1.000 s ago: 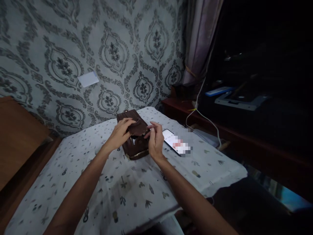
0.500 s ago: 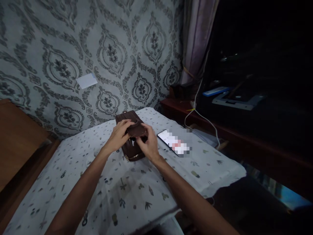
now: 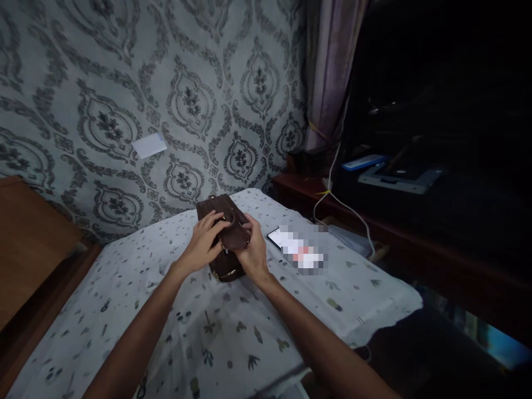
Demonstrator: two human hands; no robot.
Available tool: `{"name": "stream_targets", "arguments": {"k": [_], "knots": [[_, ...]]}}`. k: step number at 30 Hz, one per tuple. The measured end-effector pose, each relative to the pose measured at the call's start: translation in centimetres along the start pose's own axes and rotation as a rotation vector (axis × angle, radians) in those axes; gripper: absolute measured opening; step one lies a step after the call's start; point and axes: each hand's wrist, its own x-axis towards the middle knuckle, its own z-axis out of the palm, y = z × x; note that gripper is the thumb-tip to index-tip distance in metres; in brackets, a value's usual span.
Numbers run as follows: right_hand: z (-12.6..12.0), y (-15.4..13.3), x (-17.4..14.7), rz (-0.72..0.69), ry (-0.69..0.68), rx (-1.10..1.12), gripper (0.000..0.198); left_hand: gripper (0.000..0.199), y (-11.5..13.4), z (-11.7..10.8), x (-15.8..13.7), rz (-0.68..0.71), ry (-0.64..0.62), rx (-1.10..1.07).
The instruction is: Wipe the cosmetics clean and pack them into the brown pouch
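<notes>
Brown leather pouch (image 3: 219, 210) sat gripped by left hand (image 3: 204, 243) and right hand (image 3: 251, 250) on the leaf-printed white tablecloth (image 3: 233, 332). At its three o'clock lay a flat phone (image 3: 277, 237), its screen blurred; both hands hid the pouch's flap.

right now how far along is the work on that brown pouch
Done: the brown pouch lies on the table, the phone beside it. In hand: the left hand and right hand both grip its flap, folded over the front. Left: whether the flap is fastened cannot be seen.
</notes>
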Motion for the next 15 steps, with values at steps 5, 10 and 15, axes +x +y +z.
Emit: {"name": "stream_targets", "arguments": {"k": [5,10,15], "knots": [[-0.2,0.1,-0.1,-0.094,0.022,-0.007,0.052,0.059,-0.4,-1.1,-0.5,0.013,-0.182,-0.042],[-1.2,0.3,0.9,-0.185,-0.073,-0.025,0.045,0.051,0.2,-0.6,-0.2,-0.083,-0.118,-0.107],[-3.8,-0.3,2.6,-0.222,-0.433,0.108,0.058,0.041,0.5,1.0,-0.2,-0.124,0.028,-0.114]]}}
